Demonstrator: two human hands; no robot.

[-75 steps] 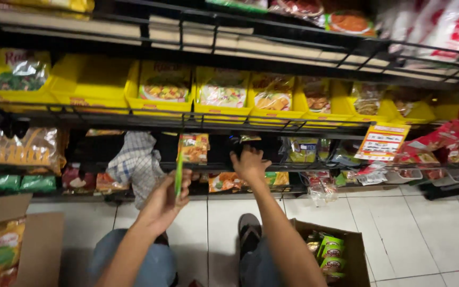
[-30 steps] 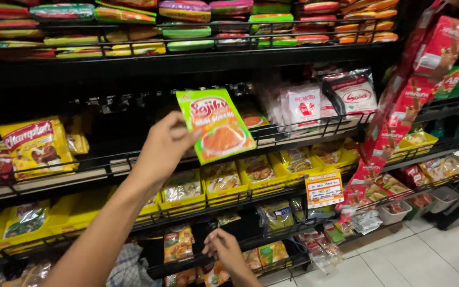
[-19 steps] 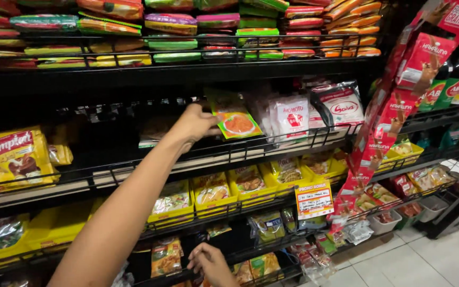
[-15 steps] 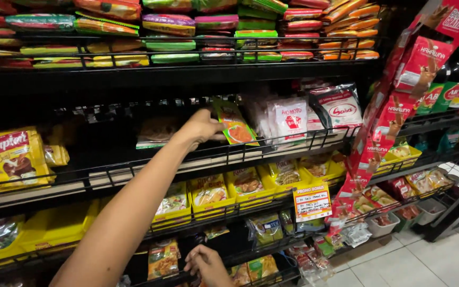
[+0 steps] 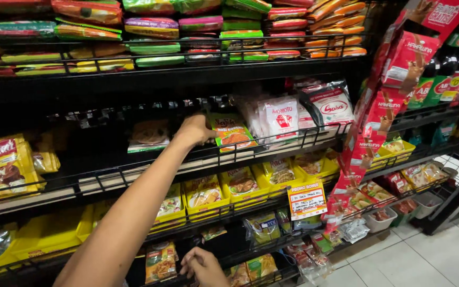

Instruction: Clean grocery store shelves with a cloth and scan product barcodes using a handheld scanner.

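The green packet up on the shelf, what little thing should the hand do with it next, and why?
Probably let go and draw back. The left hand has the green packet lying flat on the wire shelf, beside the white packets, so it looks nearly placed. The right hand rests low by the bottom packets.

Lit brightly from overhead, evenly across packet fronts. Deep shadow at the back of the shelf (image 5: pixel 107 114) just behind the left hand (image 5: pixel 195 130), hiding detail there. Glare on glossy white sachets (image 5: pixel 280 117) right of that hand's hold and on floor tiles (image 5: pixel 442 255) well below and to the right. Slightly soft on the green-and-orange packet (image 5: pixel 232 135) at the fingertips; right hand (image 5: pixel 200 266) dimmer, cut off low down. Wide-angle bending of shelf rails toward the edges, strongest far right. Forearm close, blurred.
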